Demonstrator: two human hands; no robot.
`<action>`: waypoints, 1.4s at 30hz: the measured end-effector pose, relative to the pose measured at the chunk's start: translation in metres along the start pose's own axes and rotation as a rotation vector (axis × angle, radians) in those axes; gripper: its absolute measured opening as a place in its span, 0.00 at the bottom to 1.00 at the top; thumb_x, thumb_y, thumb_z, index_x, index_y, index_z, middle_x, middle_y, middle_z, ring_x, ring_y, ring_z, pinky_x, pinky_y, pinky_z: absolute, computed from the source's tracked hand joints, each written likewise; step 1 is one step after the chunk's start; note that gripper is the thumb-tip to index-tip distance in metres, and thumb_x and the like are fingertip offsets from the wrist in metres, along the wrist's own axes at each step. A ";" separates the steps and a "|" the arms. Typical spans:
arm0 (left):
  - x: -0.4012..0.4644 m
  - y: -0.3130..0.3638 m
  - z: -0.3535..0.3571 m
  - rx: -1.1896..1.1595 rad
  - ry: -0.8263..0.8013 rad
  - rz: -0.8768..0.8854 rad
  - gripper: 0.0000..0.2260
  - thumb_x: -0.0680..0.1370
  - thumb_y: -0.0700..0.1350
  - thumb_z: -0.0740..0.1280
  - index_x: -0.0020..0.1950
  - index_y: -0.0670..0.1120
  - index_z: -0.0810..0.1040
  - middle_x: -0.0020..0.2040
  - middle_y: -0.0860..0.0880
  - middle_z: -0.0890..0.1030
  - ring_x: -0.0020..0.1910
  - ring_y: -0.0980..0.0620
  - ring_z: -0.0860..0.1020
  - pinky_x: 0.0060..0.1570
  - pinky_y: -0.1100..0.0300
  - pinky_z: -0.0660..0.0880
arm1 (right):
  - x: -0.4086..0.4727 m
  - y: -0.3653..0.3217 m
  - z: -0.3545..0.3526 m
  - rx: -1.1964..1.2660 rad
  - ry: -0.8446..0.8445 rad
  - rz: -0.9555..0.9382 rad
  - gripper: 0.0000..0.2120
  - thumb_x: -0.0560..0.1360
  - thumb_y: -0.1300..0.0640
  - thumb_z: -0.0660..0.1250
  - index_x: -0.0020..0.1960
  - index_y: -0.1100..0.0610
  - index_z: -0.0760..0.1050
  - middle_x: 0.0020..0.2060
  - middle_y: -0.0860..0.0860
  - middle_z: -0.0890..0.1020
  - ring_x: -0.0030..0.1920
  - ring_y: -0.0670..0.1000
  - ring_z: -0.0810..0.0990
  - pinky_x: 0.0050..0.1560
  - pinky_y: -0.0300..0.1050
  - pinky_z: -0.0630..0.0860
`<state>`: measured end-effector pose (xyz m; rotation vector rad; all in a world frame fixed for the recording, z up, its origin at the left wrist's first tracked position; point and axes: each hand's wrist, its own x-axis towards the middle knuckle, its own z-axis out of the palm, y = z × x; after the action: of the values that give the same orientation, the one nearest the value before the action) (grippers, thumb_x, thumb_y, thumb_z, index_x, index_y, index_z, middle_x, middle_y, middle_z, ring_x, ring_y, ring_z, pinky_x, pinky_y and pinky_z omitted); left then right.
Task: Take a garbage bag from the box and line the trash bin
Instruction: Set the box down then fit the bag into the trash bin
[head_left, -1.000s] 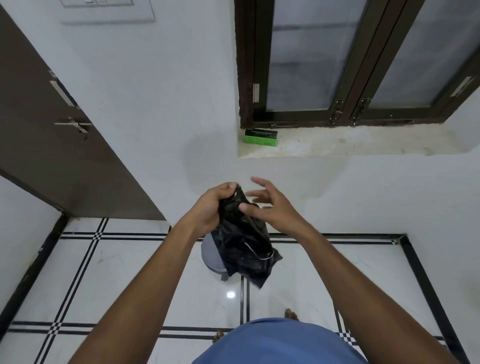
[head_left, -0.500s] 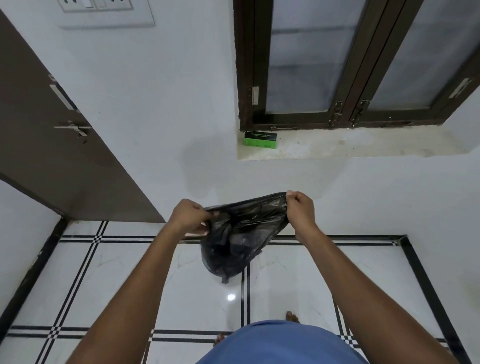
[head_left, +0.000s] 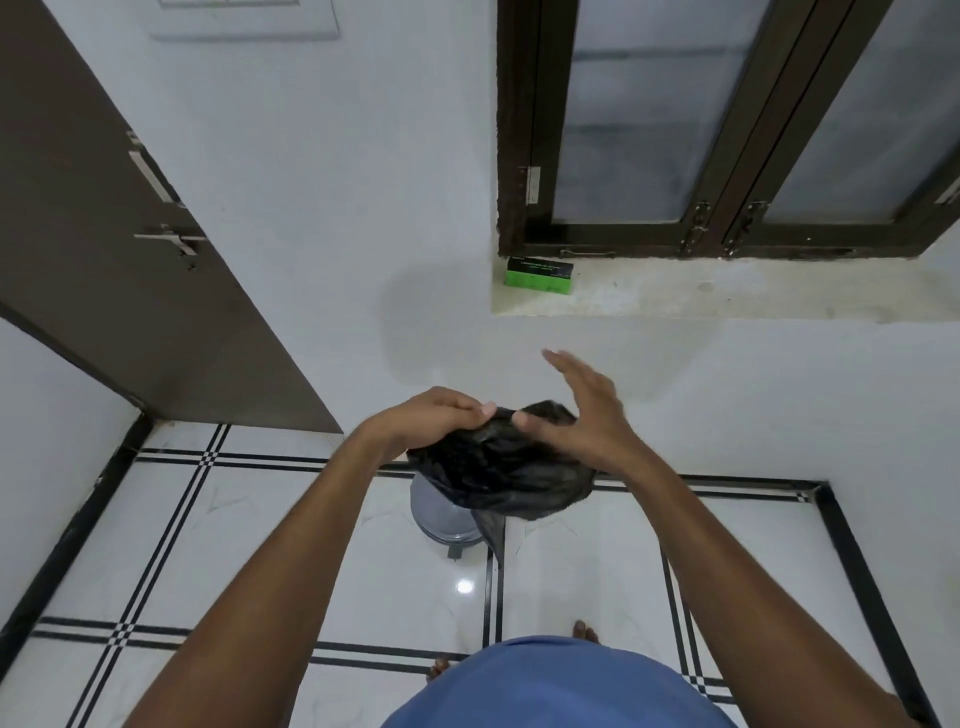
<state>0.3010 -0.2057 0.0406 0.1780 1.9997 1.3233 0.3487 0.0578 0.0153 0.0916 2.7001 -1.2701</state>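
Observation:
A crumpled black garbage bag (head_left: 498, 467) hangs at chest height in front of me. My left hand (head_left: 436, 415) pinches its upper edge from the left. My right hand (head_left: 582, 415) rests on the bag's right side with the thumb pressed to the plastic and the fingers spread and lifted off it. Directly below the bag stands a small grey trash bin (head_left: 441, 512) on the floor, mostly hidden by the bag. The green garbage bag box (head_left: 537, 278) lies on the window sill, at its left end.
A white wall with a dark-framed window (head_left: 727, 130) is straight ahead, with a stone sill (head_left: 727, 296) below it. A brown door (head_left: 104, 234) stands at the left. The floor is glossy white tile with black lines (head_left: 260, 545). My bare feet show near the bottom.
The bag was stretched wide between both fists half a second ago. Now the hands have come together, the bag is bunched up, and my right hand has opened its fingers.

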 end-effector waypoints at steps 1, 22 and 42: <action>0.003 0.004 0.003 -0.002 -0.032 0.024 0.26 0.84 0.62 0.71 0.60 0.38 0.87 0.59 0.36 0.89 0.61 0.37 0.88 0.68 0.46 0.80 | -0.001 -0.012 0.001 0.108 -0.136 -0.041 0.45 0.69 0.25 0.78 0.82 0.31 0.65 0.77 0.40 0.75 0.79 0.45 0.70 0.77 0.50 0.69; -0.005 -0.082 -0.012 -1.035 0.138 -0.116 0.12 0.85 0.38 0.68 0.67 0.37 0.83 0.61 0.38 0.87 0.57 0.42 0.88 0.63 0.45 0.86 | 0.011 -0.001 -0.007 1.286 0.465 0.620 0.11 0.85 0.51 0.66 0.53 0.57 0.82 0.52 0.57 0.87 0.46 0.58 0.85 0.48 0.50 0.82; -0.049 -0.073 -0.069 -0.255 -0.133 -0.232 0.15 0.78 0.53 0.79 0.60 0.45 0.90 0.60 0.41 0.90 0.57 0.42 0.90 0.61 0.48 0.87 | -0.001 0.017 0.072 0.346 -0.099 0.281 0.13 0.78 0.45 0.78 0.50 0.55 0.90 0.43 0.46 0.90 0.48 0.50 0.88 0.51 0.47 0.80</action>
<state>0.3127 -0.3146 0.0175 -0.0814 1.6683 1.3622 0.3597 0.0133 -0.0425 0.4192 2.2604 -1.5829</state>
